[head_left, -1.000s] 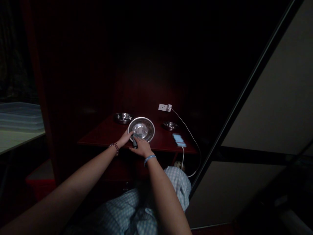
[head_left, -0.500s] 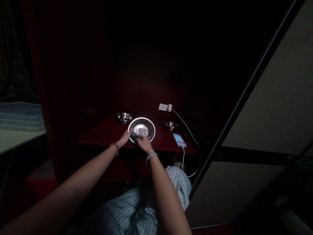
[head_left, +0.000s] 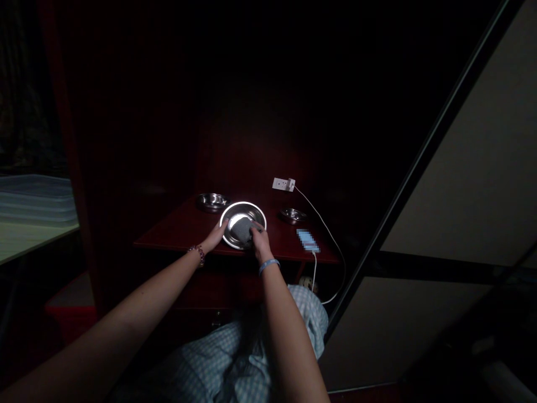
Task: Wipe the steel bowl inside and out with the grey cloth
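At eight o'clock on bowl [head_left: 242, 208], left fingers [head_left: 222, 226] are gripping, right fingers [head_left: 256, 230] pinching cloth [head_left: 242, 229]; likely wiping, next needing steadiness.

There are 3 round, shiny steel bowls: 1 wide bowl [head_left: 254, 213], 1 rear bowl [head_left: 212, 202] on the left and 1 small bowl [head_left: 292, 216] on the right. Soft grey cloths [head_left: 241, 230] number 1. Bare hands come to 2, 1 left hand [head_left: 215, 236] and 1 right hand [head_left: 262, 243]; wristbands also 2: 1 dark beaded bracelet [head_left: 197, 254] and 1 pale blue band [head_left: 268, 265]. 1 flat, pixelated blue rectangular device [head_left: 307, 240], 1 thin white cable [head_left: 321, 217], 1 white plug [head_left: 291, 183], 1 white rectangular socket plate [head_left: 278, 183], 1 dark red wooden desktop [head_left: 170, 233]. Stacked translucent plastic boxes [head_left: 36, 198] exceed 1; their exact count is unclear.
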A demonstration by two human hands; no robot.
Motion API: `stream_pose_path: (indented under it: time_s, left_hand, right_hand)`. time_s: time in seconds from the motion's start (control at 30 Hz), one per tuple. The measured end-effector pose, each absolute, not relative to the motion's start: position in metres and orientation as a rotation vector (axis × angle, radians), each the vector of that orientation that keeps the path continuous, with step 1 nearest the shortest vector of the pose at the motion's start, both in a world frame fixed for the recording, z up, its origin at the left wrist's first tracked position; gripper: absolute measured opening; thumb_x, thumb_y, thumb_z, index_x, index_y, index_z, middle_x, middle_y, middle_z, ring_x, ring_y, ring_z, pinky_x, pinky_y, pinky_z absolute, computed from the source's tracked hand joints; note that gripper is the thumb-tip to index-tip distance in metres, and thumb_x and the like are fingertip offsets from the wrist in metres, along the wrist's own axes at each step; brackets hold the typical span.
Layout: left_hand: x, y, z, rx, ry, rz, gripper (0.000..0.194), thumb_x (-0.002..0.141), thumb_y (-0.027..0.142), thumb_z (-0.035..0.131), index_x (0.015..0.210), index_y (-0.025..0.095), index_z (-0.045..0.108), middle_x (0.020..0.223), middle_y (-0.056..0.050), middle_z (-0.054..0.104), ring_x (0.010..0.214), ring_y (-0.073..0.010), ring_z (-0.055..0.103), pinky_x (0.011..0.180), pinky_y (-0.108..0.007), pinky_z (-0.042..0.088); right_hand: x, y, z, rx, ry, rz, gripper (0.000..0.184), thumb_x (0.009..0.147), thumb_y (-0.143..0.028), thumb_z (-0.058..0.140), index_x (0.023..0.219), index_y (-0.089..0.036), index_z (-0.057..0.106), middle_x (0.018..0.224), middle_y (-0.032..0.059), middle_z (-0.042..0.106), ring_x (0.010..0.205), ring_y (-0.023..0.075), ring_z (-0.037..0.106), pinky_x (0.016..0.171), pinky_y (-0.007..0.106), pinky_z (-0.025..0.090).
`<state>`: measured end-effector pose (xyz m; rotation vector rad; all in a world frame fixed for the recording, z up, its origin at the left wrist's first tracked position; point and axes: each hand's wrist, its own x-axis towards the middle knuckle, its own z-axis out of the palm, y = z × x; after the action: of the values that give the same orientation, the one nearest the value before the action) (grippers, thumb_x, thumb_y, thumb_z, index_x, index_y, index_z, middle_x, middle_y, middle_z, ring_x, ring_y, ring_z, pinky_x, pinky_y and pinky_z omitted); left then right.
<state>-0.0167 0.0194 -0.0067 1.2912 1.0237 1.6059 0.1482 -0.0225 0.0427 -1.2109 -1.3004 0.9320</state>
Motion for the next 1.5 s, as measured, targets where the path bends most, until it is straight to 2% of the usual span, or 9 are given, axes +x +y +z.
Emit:
stream_pose_path:
  time_s: [0.1, 0.27, 0.4, 0.5, 0.73, 0.87, 1.0, 1.23, 1.5]
  left_hand:
    - [-0.017, 0.021, -0.008, 1.288, 1.013, 1.620, 0.067, 0.086, 0.054, 0.054, 0.133, 0.007, 0.055, 0.136, -0.022, 0.059, 0.129, -0.0329, 0.053, 0.114, -0.047, 0.034]
    - [-0.015, 0.019, -0.006, 1.293, 1.012, 1.608, 0.063, 0.088, 0.052, 0.052, 0.133, 0.008, 0.056, 0.136, -0.019, 0.060, 0.131, -0.0330, 0.052, 0.114, -0.046, 0.034]
    - [-0.013, 0.015, -0.002, 1.295, 1.018, 1.614, 0.062, 0.089, 0.051, 0.050, 0.133, 0.007, 0.055, 0.137, -0.020, 0.059, 0.128, -0.0319, 0.054, 0.113, -0.044, 0.036]
    - [-0.013, 0.016, -0.002, 1.306, 1.008, 1.622, 0.063, 0.088, 0.051, 0.051, 0.132, 0.006, 0.056, 0.137, -0.020, 0.059, 0.129, -0.0322, 0.054, 0.113, -0.044, 0.035]
    - [-0.016, 0.019, -0.005, 1.309, 1.012, 1.636, 0.064, 0.086, 0.056, 0.054, 0.130, 0.009, 0.057, 0.136, -0.019, 0.060, 0.129, -0.0313, 0.053, 0.114, -0.044, 0.033]
    - [-0.015, 0.013, 0.000, 1.310, 1.058, 1.622, 0.057, 0.090, 0.049, 0.051, 0.128, 0.007, 0.057, 0.137, -0.020, 0.059, 0.130, -0.0319, 0.052, 0.114, -0.043, 0.032]
    - [-0.012, 0.009, 0.004, 1.301, 1.048, 1.634, 0.052, 0.092, 0.043, 0.051, 0.129, 0.006, 0.056, 0.136, -0.020, 0.060, 0.129, -0.0324, 0.052, 0.113, -0.043, 0.033]
    - [-0.012, 0.016, 0.000, 1.303, 1.024, 1.657, 0.058, 0.087, 0.050, 0.055, 0.127, 0.009, 0.060, 0.135, -0.018, 0.062, 0.129, -0.0309, 0.053, 0.115, -0.043, 0.032]
    - [-0.014, 0.018, -0.002, 1.278, 1.012, 1.655, 0.064, 0.081, 0.058, 0.058, 0.122, 0.008, 0.063, 0.129, -0.018, 0.065, 0.124, -0.0314, 0.057, 0.112, -0.043, 0.037]
  right_hand:
    - [0.148, -0.031, 0.042, -1.449, -1.521, 0.645, 0.053, 0.085, -0.013, 0.045, 0.138, -0.012, 0.050, 0.117, 0.0141, 0.069, 0.100, 0.0213, 0.068, 0.087, 0.031, 0.053]
    - [0.149, -0.049, 0.044, -1.626, -1.978, -0.146, 0.057, 0.091, -0.005, 0.036, 0.146, -0.019, 0.042, 0.142, 0.0134, 0.053, 0.125, 0.0246, 0.053, 0.102, 0.035, 0.044]
    - [0.151, -0.051, 0.047, -1.510, -2.243, -0.406, 0.051, 0.096, -0.009, 0.035, 0.142, -0.023, 0.049, 0.152, 0.0090, 0.044, 0.137, 0.0257, 0.039, 0.115, 0.043, 0.026]
    - [0.153, -0.049, 0.046, -1.384, -2.397, -0.424, 0.046, 0.097, -0.011, 0.036, 0.137, -0.026, 0.056, 0.149, 0.0049, 0.049, 0.139, 0.0235, 0.036, 0.116, 0.043, 0.024]
    - [0.153, -0.051, 0.040, -1.431, -2.443, -0.357, 0.041, 0.096, -0.023, 0.044, 0.135, -0.025, 0.058, 0.137, 0.0047, 0.061, 0.126, 0.0234, 0.052, 0.110, 0.039, 0.033]
    - [0.150, -0.054, 0.037, -1.506, -2.410, -0.262, 0.048, 0.099, -0.044, 0.039, 0.140, -0.023, 0.054, 0.145, 0.0060, 0.054, 0.129, 0.0258, 0.051, 0.114, 0.042, 0.028]
    - [0.148, -0.055, 0.034, -1.590, -2.438, -0.129, 0.061, 0.100, -0.055, 0.031, 0.147, -0.020, 0.045, 0.154, 0.0083, 0.042, 0.140, 0.0285, 0.039, 0.117, 0.045, 0.022]
    - [0.146, -0.055, 0.030, -1.594, -2.479, -0.056, 0.069, 0.101, -0.053, 0.024, 0.150, -0.006, 0.038, 0.158, 0.0139, 0.031, 0.151, 0.0249, 0.017, 0.122, 0.043, 0.010]
    - [0.144, -0.061, 0.032, -1.543, -2.546, 0.067, 0.070, 0.101, -0.055, 0.025, 0.155, -0.011, 0.027, 0.159, 0.0166, 0.027, 0.149, 0.0236, 0.023, 0.121, 0.043, 0.015]
